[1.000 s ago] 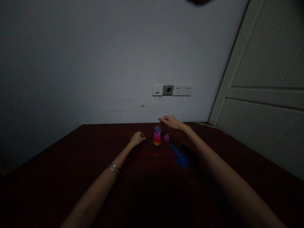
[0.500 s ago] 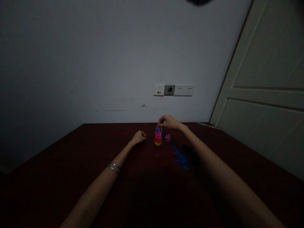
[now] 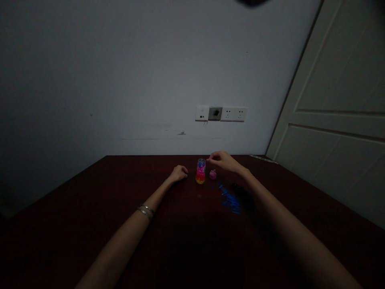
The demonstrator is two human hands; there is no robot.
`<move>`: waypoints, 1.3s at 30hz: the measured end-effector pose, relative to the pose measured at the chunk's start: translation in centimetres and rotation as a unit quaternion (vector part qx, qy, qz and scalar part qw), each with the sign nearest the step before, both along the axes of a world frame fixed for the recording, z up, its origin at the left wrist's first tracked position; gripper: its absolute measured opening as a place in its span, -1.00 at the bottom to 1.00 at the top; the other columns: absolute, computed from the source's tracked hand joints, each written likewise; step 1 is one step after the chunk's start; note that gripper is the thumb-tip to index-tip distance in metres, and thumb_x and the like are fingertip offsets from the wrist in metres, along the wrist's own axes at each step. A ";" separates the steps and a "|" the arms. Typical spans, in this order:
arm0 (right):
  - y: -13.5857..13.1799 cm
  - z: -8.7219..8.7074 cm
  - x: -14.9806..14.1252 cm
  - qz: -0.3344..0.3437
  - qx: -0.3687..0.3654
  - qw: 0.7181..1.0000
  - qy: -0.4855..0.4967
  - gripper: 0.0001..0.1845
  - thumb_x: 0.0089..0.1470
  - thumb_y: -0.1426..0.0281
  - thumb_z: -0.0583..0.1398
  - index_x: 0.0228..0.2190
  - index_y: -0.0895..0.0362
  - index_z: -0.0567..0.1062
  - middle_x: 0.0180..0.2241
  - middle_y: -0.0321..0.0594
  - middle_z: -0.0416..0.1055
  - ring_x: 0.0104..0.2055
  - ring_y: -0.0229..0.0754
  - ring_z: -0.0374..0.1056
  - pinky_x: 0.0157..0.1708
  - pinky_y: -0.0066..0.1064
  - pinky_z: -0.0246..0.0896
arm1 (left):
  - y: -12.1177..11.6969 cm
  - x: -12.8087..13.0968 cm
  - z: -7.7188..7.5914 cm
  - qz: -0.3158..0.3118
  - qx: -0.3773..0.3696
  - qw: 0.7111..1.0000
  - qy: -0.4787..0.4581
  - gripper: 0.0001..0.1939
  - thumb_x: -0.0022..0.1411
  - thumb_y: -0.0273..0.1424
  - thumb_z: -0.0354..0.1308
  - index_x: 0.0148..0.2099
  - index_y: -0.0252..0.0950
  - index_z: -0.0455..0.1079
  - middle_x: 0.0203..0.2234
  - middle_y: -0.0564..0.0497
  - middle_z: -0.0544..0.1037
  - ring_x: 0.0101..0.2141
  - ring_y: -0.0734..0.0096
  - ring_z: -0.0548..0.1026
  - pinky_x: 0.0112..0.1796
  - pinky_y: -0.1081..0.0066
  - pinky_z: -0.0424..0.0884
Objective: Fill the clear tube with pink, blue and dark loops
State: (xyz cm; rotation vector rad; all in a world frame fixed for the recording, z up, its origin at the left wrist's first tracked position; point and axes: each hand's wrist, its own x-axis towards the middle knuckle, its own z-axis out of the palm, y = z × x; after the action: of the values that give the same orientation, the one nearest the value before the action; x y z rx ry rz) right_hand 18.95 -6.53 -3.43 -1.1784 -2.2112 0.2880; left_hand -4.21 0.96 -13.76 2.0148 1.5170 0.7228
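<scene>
A small glass jar (image 3: pixel 200 172) stands upright on the dark table, filled in bands of yellow, red, pink and blue. Its mouth is uncovered. My right hand (image 3: pixel 224 160) hovers just right of the jar's rim, thumb and finger pinched together; anything between the tips is too small to make out. Loosely curled, my left hand (image 3: pixel 179 173) rests on the table left of the jar, apart from it, with no object showing in it. Beside the jar sits a pink rounded lid-like piece (image 3: pixel 213 174). Small blue pieces (image 3: pixel 231 201) lie scattered nearer to me.
Behind the table (image 3: pixel 75 200) is a pale wall with a row of sockets and switches (image 3: pixel 221 114). A dark object (image 3: pixel 240 192), partly behind my right forearm, lies beside the blue pieces. At the right stands a white panelled door (image 3: pixel 333 120).
My right hand has moved from over the jar's mouth to its right side, leaving the rim in plain sight. My left hand has barely shifted.
</scene>
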 end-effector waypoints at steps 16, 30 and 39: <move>-4.2 -7.7 5.6 -0.051 -0.065 0.996 0.046 -0.70 0.00 0.23 0.07 -0.46 0.18 0.47 -0.45 -0.20 0.43 -0.40 -0.21 0.32 -0.39 -0.41 0.17 | -3.2 3.3 11.2 -0.071 0.145 0.974 -0.160 -0.77 -0.05 -0.50 0.11 -0.29 -0.42 0.49 -0.56 -0.01 0.50 -0.58 0.59 0.31 -0.52 0.55 0.21; -3.7 -8.2 5.8 -0.039 -0.086 0.996 -0.002 -0.78 -0.04 0.32 0.12 -0.39 0.19 0.48 -0.37 -0.17 0.40 -0.36 -0.22 0.30 -0.34 -0.41 0.19 | -3.8 4.8 11.1 -0.145 0.196 0.968 -0.065 -0.83 -0.06 -0.48 0.13 -0.36 -0.38 0.49 -0.45 -0.03 0.51 -0.44 0.50 0.37 -0.37 0.49 0.28; -2.2 -9.7 5.9 -0.029 -0.032 0.993 -0.114 -0.67 0.06 0.42 0.00 -0.15 0.15 0.43 -0.13 -0.09 0.34 -0.09 -0.11 0.18 -0.06 -0.26 0.05 | -6.6 5.3 9.2 -0.183 0.186 0.956 -0.137 -0.81 0.04 -0.39 0.08 -0.39 -0.39 0.47 -0.43 -0.06 0.51 -0.36 0.43 0.42 -0.29 0.45 0.30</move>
State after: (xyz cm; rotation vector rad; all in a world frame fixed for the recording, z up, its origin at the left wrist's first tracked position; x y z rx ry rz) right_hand 24.89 -8.73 -13.14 -1.3669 -2.3736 0.2109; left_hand 1.14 -5.63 -4.56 2.2599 0.8630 1.1359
